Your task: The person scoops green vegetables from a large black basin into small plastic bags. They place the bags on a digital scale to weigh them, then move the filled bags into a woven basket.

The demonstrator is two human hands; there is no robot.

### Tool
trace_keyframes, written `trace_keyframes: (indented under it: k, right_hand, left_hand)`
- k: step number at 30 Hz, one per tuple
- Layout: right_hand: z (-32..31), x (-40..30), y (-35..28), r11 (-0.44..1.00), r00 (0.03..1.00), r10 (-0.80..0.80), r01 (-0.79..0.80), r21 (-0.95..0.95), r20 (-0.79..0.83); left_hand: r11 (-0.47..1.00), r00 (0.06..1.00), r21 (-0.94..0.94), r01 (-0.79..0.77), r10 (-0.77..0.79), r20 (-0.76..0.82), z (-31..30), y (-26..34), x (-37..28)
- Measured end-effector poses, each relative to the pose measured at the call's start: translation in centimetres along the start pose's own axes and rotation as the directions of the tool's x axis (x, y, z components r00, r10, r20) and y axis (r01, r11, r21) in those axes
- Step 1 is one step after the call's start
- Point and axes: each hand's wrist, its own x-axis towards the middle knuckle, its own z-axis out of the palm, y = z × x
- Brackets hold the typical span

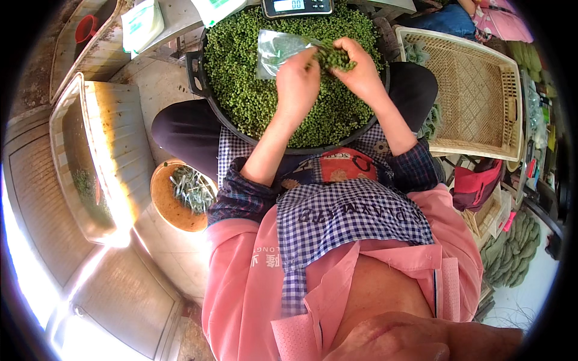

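Observation:
A large round black tub (239, 131) full of small green peppercorn-like berries (235, 85) stands before me, between my knees. Over the berries, my left hand (300, 81) has its fingers closed at the mouth of a clear plastic bag (277, 52), which points away to the left. My right hand (361, 70) holds a bunch of green berries (334, 57) against the bag's opening, close to my left fingertips. The fingertips are partly hidden and blurred. Beyond the hands, a digital scale (297, 8) with a lit display sits at the tub's far side.
Packs of plastic bags (142, 27) lie on a table at the upper left. To the right is a cream plastic crate (469, 94). An orange basin (176, 207) with small packets stands on the floor at left. A person's pink sleeve (503, 20) shows at the upper right.

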Motion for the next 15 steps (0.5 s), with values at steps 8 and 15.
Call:
trace_keyframes:
  k: [8, 15]
  right_hand:
    - [0.1, 0.5, -0.4, 0.929, 0.975, 0.172, -0.208, 0.306, 0.141]
    - [0.5, 1.0, -1.3, 0.993, 0.974, -0.073, 0.052, -0.105, -0.214]
  left_hand:
    - [0.971, 0.985, -0.165, 0.173, -0.169, 0.039, -0.2, -2.7, 2.3]
    - [0.922, 0.963, -0.28, 0.267, -0.242, 0.121, -1.6, 0.1, 1.4]
